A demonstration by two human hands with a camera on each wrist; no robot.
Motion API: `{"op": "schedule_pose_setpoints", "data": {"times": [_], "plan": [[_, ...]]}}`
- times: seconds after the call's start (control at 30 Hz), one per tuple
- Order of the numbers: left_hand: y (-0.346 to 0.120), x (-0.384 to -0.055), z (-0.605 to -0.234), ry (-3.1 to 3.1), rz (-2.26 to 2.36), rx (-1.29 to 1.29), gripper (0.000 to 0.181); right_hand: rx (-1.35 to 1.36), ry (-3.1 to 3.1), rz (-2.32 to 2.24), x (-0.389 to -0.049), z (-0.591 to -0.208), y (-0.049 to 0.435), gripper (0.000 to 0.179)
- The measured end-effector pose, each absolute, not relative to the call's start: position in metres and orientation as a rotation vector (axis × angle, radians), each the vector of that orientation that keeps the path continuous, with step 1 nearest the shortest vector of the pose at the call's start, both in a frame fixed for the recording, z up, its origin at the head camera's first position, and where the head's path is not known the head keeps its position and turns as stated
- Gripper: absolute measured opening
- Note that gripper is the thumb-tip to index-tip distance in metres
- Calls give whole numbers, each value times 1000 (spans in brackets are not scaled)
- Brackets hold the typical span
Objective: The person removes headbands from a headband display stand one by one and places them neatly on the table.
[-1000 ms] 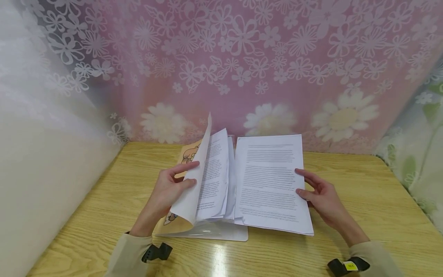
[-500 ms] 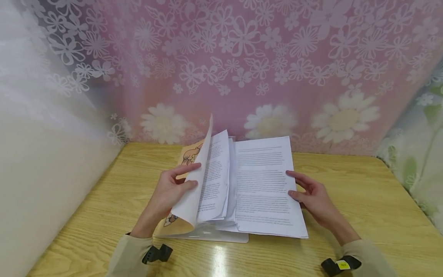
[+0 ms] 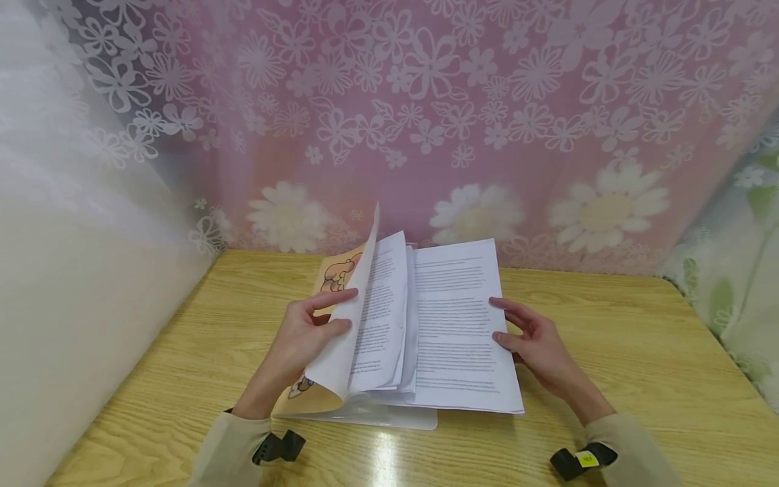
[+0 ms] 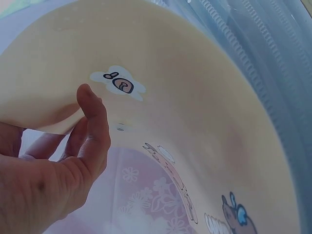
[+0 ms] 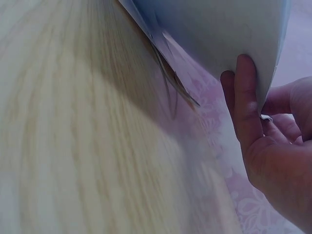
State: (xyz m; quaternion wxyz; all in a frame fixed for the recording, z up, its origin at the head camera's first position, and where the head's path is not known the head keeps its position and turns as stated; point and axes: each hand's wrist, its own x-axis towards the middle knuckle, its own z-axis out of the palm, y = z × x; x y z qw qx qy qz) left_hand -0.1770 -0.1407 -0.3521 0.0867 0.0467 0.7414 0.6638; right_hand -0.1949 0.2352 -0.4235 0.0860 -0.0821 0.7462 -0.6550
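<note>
My left hand pinches the bent-up cover of a folder. The cover is cream with cartoon animals outside and pale inside. Under it, printed sheets stand partly raised inside the folder, by a clear plastic sleeve. At the right, my right hand grips the outer edge of a thin stack of printed paper, thumb on the printed face. In the right wrist view its other fingers lie against the back of the stack. The stack's left edge is behind the raised sheets.
The folder lies on a wood-grain table, near its back edge. Behind the table hangs a pink flowered curtain. A pale curtain hangs at the left and a leaf-patterned one at the right.
My right hand has moved left with the paper stack, so the stack now lies closer to the folder and overlaps it more. My left hand holding the cover has barely shifted.
</note>
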Motion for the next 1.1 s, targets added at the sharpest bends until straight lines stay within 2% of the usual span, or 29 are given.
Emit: {"op": "schedule_pose_setpoints", "data": {"times": [1.1], "plan": [[-140, -178, -353, 2200, 1989, 146, 44, -236, 2123, -2019, -202, -421, 205, 76]]}}
